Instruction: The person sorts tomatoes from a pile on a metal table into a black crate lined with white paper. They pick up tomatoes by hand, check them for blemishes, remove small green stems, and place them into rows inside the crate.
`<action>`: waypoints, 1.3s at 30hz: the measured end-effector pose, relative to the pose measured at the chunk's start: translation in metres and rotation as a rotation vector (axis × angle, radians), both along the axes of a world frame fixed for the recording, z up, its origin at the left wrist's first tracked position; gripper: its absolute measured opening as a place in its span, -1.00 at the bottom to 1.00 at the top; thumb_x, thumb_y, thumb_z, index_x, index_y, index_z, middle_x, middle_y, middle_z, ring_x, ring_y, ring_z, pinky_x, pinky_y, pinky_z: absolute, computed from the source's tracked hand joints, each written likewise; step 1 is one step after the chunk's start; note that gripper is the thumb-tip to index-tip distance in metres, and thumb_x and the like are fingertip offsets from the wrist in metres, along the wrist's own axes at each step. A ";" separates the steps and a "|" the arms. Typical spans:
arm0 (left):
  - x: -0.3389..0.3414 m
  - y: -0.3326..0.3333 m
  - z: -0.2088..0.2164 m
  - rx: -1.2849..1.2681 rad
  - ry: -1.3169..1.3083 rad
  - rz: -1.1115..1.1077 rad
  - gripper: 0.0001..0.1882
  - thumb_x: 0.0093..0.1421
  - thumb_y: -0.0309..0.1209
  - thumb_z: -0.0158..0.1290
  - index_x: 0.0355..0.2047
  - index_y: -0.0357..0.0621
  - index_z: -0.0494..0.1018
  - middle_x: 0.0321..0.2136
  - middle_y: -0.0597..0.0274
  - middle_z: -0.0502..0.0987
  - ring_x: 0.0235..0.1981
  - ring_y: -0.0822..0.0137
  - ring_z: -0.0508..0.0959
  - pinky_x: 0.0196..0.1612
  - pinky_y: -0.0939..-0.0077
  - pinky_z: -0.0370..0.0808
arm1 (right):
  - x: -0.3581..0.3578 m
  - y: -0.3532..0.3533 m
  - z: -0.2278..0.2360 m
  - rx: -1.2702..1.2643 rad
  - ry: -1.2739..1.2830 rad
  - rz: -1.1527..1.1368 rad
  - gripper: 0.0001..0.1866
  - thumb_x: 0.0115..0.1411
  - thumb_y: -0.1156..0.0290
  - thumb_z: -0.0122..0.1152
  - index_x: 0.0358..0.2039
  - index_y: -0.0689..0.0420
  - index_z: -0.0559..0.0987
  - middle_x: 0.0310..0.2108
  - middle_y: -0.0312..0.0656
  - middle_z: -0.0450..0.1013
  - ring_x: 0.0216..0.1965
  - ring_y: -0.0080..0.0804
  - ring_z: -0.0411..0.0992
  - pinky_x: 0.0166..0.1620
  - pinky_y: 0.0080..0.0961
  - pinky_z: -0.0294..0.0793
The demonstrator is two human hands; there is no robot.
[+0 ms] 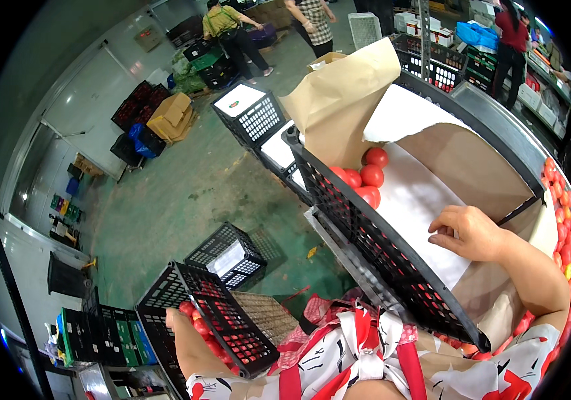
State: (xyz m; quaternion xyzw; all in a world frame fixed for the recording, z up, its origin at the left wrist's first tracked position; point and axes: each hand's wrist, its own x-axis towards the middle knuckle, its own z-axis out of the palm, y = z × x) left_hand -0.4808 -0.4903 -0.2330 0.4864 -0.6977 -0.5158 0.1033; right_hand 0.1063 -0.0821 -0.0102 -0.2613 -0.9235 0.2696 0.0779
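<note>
My left hand point(175, 320) reaches down into a black slatted crate point(229, 313) at the lower left, right beside the red tomatoes point(209, 341) in it. Its fingers are mostly hidden, so I cannot see whether they grip a tomato. My right hand point(462, 230) is over a large black crate point(392, 257) lined with brown and white paper point(425, 190). The fingers are loosely bent, with nothing visible in them. A small group of tomatoes point(372, 175) lies at the crate's far left end, apart from this hand.
Many tomatoes point(569, 233) are heaped along the right edge. Stacked black crates point(252, 117) stand beyond the large crate. Another black crate point(227, 257) rests on the green floor point(165, 207). Several people work at the back, one in a yellow top point(222, 21).
</note>
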 end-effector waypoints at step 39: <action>0.356 0.595 0.084 -1.310 0.349 -2.968 -0.44 -0.12 -0.22 0.08 -0.13 -0.32 0.33 -0.20 -0.16 0.45 -0.12 0.02 0.46 -0.05 0.30 0.38 | 0.014 0.052 -0.006 -0.127 -0.472 -0.239 -0.61 0.11 0.11 0.07 -0.27 0.20 0.51 -0.38 0.00 0.48 -0.24 -0.10 0.44 -0.15 -0.28 0.41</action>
